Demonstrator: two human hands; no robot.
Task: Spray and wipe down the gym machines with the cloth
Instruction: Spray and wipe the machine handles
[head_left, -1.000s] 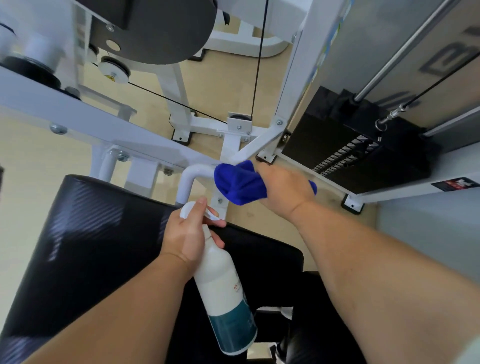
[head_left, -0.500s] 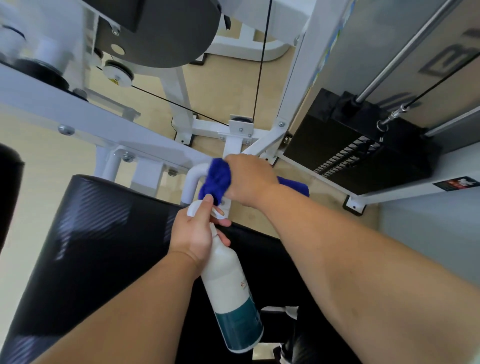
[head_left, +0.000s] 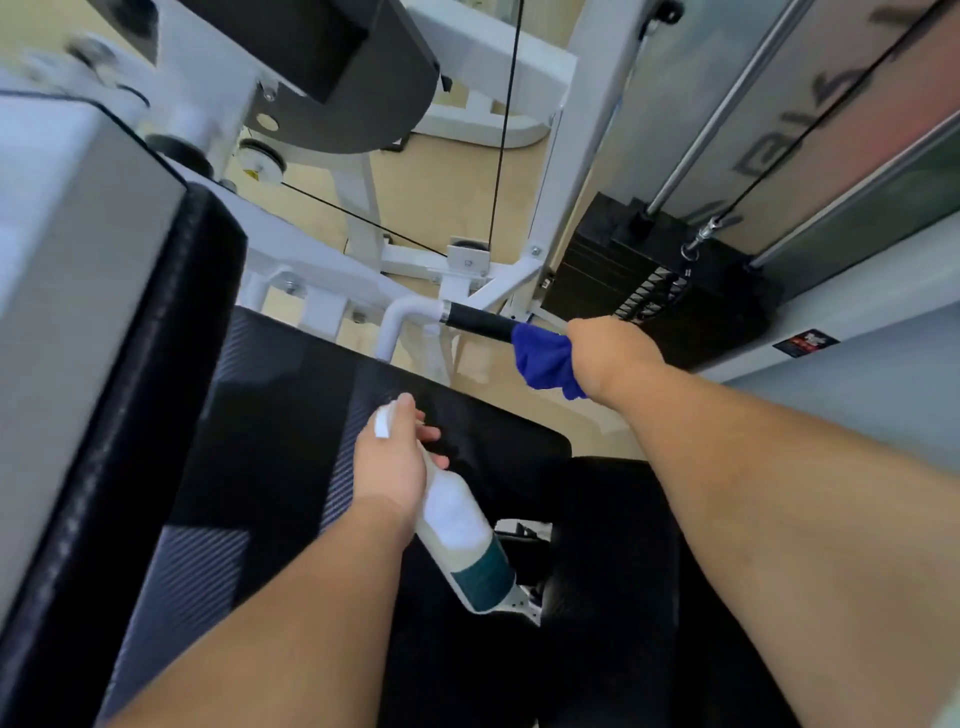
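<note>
The right hand (head_left: 613, 358) grips the one blue cloth (head_left: 545, 361) around the end of the black handle (head_left: 478, 319), fingers curled out of sight behind it. The left hand (head_left: 392, 462) curls its fingers round the single spray bottle (head_left: 462, 530), above the black seat pad (head_left: 291, 415). A tan floor (head_left: 431, 192) lies below, and one weight stack (head_left: 649, 280) stands just beyond the handle.

A gym is indicated: a black weight stack (head_left: 623, 275), a cable (head_left: 501, 130), a padded seat (head_left: 291, 405) and a white machine frame (head_left: 566, 156) are observed.
</note>
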